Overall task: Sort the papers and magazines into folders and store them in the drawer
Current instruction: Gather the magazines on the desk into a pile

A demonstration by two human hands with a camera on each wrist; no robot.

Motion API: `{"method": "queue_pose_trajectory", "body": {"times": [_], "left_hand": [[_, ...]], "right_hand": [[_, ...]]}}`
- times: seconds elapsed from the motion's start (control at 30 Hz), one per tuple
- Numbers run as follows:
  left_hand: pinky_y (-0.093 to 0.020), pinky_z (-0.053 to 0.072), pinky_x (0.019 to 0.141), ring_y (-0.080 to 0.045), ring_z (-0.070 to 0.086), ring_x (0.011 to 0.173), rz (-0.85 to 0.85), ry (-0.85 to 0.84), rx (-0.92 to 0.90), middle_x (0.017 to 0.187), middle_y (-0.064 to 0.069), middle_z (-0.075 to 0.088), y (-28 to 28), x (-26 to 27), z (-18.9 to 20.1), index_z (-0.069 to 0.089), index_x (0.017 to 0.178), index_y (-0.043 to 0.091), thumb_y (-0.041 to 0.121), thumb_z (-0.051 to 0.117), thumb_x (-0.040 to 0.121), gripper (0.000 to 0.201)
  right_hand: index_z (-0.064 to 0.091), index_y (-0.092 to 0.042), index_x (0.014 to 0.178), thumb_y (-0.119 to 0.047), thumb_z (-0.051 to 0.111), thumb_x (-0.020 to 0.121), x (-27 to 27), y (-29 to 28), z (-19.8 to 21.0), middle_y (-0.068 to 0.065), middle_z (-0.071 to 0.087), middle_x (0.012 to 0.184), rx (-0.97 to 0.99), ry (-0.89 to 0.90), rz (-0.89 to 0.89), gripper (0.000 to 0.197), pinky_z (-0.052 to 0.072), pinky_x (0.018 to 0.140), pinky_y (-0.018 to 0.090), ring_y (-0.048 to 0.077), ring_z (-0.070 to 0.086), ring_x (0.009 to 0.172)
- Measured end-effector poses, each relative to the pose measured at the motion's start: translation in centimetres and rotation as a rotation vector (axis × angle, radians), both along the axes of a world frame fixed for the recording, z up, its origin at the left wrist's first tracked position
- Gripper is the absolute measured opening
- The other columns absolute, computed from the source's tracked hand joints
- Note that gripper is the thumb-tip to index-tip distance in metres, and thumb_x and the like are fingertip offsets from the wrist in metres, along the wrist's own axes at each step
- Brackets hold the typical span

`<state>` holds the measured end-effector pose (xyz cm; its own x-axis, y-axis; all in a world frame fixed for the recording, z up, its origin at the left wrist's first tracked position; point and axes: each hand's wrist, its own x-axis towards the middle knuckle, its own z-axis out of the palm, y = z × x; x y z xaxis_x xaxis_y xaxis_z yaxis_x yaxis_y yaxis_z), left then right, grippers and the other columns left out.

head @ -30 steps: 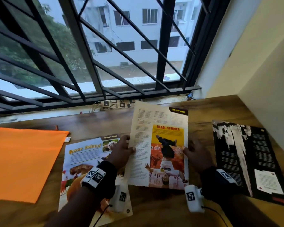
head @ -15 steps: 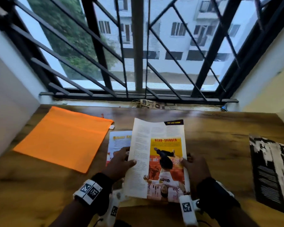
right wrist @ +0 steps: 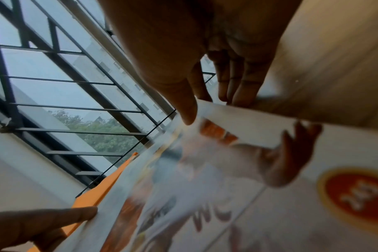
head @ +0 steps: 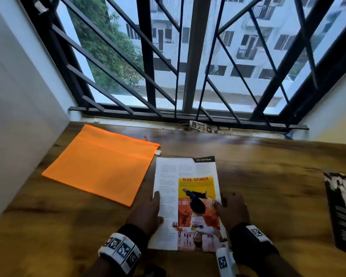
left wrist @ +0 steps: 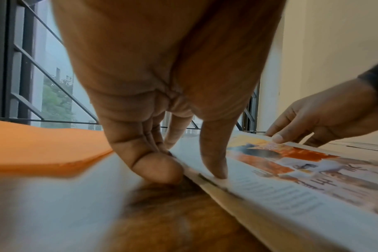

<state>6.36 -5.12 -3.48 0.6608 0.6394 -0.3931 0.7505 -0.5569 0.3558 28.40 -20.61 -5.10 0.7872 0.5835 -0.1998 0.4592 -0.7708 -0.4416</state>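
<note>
A magazine sheet (head: 188, 196) with a yellow and orange breakdancer picture lies on the wooden table (head: 268, 176), close in front of me. My left hand (head: 148, 212) pinches its left edge, thumb on top (left wrist: 214, 162) and fingers curled at the edge. On the opposite edge my right hand (head: 232, 210) grips with its thumb on the page (right wrist: 188, 109). An orange folder (head: 102, 166) lies flat to the left, just clear of the sheet. Whatever lies under the sheet is hidden.
A black magazine (head: 344, 212) lies at the table's right edge. A barred window (head: 188, 76) runs along the back. White walls (head: 18, 116) close in the table on the left and right. Bare wood shows between the sheet and the black magazine.
Both hands have slid the breakdancer sheet left over the "Bear Island" page, which no longer shows. My head has turned left, bringing the whole orange folder into view.
</note>
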Motion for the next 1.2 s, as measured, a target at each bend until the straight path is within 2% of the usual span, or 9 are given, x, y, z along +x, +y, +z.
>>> {"method": "queue_pose_trajectory", "body": {"times": [0.33,0.47,0.57,0.67,0.8,0.87,1.0,1.1,1.2], "left_hand": [[-0.036,0.05,0.096,-0.023,0.048,0.128,-0.026,0.011,0.116,0.148,-0.005,0.039,0.2,-0.4,-0.4,0.017,0.154,0.02,0.042,0.064,0.089,0.083],[-0.036,0.051,0.092,-0.022,0.05,0.124,-0.027,-0.001,0.103,0.143,-0.002,0.042,0.4,-0.5,-0.3,0.022,0.152,0.025,0.045,0.065,0.087,0.081],[-0.038,0.051,0.09,-0.027,0.052,0.121,0.002,0.012,0.137,0.143,-0.006,0.043,1.2,-0.2,0.5,0.031,0.148,0.023,0.048,0.066,0.086,0.075],[-0.034,0.048,0.086,-0.028,0.055,0.121,0.112,-0.17,0.043,0.14,-0.005,0.048,2.7,1.1,2.0,0.028,0.149,0.019,0.044,0.065,0.09,0.074],[-0.042,0.054,0.093,-0.018,0.063,0.114,0.213,-0.644,-0.451,0.118,0.007,0.068,4.0,4.4,3.7,0.058,0.116,0.04,0.037,0.062,0.092,0.024],[-0.047,0.056,0.091,-0.013,0.065,0.111,0.18,-0.714,-0.485,0.119,0.007,0.067,3.6,6.1,4.5,0.053,0.123,0.039,0.039,0.057,0.095,0.028],[-0.028,0.054,0.09,0.013,0.056,0.105,0.039,-0.85,-0.378,0.12,0.019,0.059,1.2,10.2,6.4,0.039,0.13,0.029,0.027,0.048,0.101,0.031],[-0.029,0.053,0.092,0.003,0.056,0.116,0.051,-0.973,-0.447,0.127,0.019,0.057,-0.5,12.0,6.7,0.036,0.128,0.044,0.035,0.052,0.094,0.039],[-0.026,0.055,0.087,-0.006,0.06,0.114,0.104,-1.089,-0.534,0.125,0.005,0.058,-1.9,13.4,6.5,0.041,0.126,0.039,0.031,0.055,0.092,0.038]], "right_hand": [[0.073,-0.019,0.105,-0.022,0.07,0.08,0.8,2.4,2.1,0.006,0.074,0.099,0.045,0.138,0.002,0.025,0.046,0.072,0.025,0.022,0.067,0.085],[0.072,-0.012,0.094,-0.012,0.068,0.083,1.4,2.2,1.6,0.01,0.073,0.094,0.186,0.3,-0.043,0.012,0.052,0.074,0.036,0.023,0.066,0.081],[0.072,-0.011,0.104,-0.008,0.069,0.085,1.5,1.5,1.5,0.0,0.073,0.09,0.365,0.367,-0.068,0.02,0.053,0.072,0.029,0.019,0.068,0.087],[0.07,-0.018,0.111,-0.007,0.065,0.088,1.7,0.3,2.7,-0.005,0.074,0.095,0.606,0.5,-0.116,0.026,0.052,0.073,0.026,0.014,0.069,0.093],[0.069,-0.025,0.105,-0.008,0.062,0.091,3.1,-0.7,4.5,-0.004,0.075,0.096,0.776,0.52,-0.155,0.023,0.052,0.072,0.027,0.011,0.07,0.09],[0.067,-0.024,0.105,-0.011,0.061,0.092,4.4,-1.0,4.9,0.0,0.072,0.099,0.824,0.413,-0.159,0.019,0.051,0.073,0.03,0.016,0.068,0.093],[0.061,-0.015,0.105,-0.009,0.054,0.096,6.5,-1.9,6.8,0.002,0.067,0.093,0.95,0.244,-0.155,0.012,0.051,0.068,0.025,0.011,0.064,0.084],[0.058,-0.006,0.108,-0.006,0.052,0.097,7.3,-2.5,8.1,0.001,0.067,0.091,1.066,0.217,-0.151,0.012,0.048,0.063,0.015,0.005,0.063,0.079],[0.054,0.003,0.109,-0.003,0.048,0.098,7.9,-3.4,8.1,-0.004,0.068,0.087,1.14,0.253,-0.191,0.014,0.051,0.066,0.018,0.007,0.064,0.08]]}}
